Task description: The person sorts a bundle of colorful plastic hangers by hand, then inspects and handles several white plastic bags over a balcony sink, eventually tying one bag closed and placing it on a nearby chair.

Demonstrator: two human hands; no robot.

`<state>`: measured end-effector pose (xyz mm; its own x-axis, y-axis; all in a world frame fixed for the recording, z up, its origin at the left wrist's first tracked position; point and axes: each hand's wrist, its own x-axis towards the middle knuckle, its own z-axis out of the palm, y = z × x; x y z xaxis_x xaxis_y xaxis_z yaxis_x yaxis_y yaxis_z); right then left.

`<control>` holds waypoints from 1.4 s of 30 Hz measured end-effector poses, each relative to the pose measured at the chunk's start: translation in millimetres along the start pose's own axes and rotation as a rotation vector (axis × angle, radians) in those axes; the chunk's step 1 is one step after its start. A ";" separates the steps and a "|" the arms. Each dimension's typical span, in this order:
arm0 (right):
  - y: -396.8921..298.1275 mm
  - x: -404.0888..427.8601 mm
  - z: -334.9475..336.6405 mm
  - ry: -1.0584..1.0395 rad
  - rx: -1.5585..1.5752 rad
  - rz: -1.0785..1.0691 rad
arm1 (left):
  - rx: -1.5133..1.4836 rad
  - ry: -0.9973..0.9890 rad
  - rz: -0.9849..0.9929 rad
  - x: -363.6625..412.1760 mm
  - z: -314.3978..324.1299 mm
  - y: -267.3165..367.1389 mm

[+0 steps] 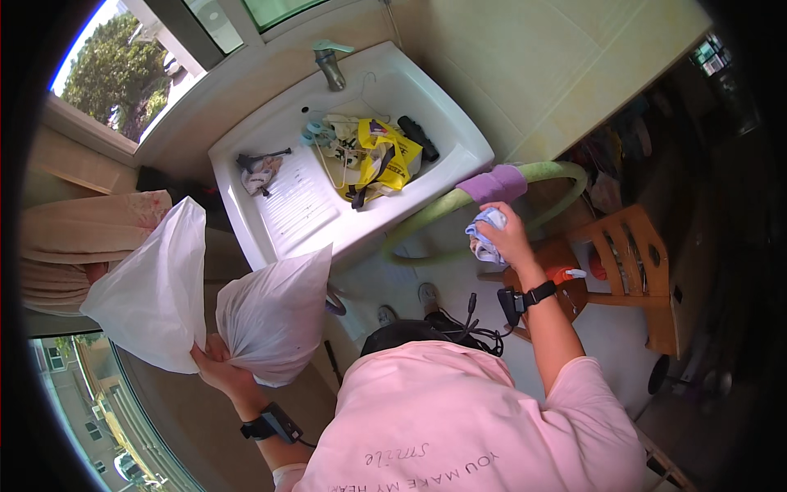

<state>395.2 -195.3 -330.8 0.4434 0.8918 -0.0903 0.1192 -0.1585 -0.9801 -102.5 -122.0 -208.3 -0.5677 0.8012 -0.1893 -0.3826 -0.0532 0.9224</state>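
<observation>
Gathered in my left hand (216, 363) is a white plastic bag (276, 313), bunched at the grip, with one part spread out to each side. My right hand (507, 237) is closed around a crumpled blue and white cloth (486, 232), just in front of the purple wrap (495, 183) on a green padded hoop (424, 215). Ahead is a white laundry sink (243, 234). Its basin holds a yellow bag (393, 163), wire hangers, a patterned cloth and a dark cylindrical object (418, 138). On its ribbed washboard side lies a small bundle of cloth (261, 176) with dark clips.
A faucet (331, 67) stands at the sink's back edge. To the right is a wooden chair (639, 264) with an orange bottle (556, 273) on its seat. Pinkish towels (92, 246) hang at the left, near windows. Black cables (479, 332) hang at my waist.
</observation>
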 end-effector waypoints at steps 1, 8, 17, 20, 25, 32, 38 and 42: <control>-21.2 17.5 24.3 -0.084 -0.015 -0.020 | -0.011 0.021 0.010 -3.4 -3.4 1.6; -44.2 161.4 155.3 -0.620 -0.763 -0.159 | 0.070 0.304 0.047 -21.2 -41.2 3.1; -32.8 242.4 162.2 -0.561 -1.506 -0.301 | 0.083 0.586 0.100 -54.6 -90.8 0.5; -55.1 260.2 133.3 -0.409 -1.379 -0.340 | 0.098 0.558 0.103 -59.8 -95.8 -0.3; -77.5 294.5 67.9 -0.086 -1.126 -0.290 | 0.082 0.604 0.141 -55.4 -47.7 1.4; -20.6 331.7 2.3 -0.043 -0.770 -0.213 | 0.108 0.551 0.121 -49.9 -25.4 -6.2; -43.4 293.8 41.0 -0.272 -0.489 -0.077 | 0.062 0.520 0.105 -57.2 -7.7 -5.6; -103.4 242.3 101.0 -0.626 0.065 -0.021 | 0.060 0.482 0.104 -59.9 -11.8 -10.1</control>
<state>400.6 80.0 -269.2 -0.1646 0.9767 -0.1378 0.0593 -0.1296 -0.9898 -73.3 -176.5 -210.2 -0.8785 0.4260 -0.2163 -0.2715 -0.0725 0.9597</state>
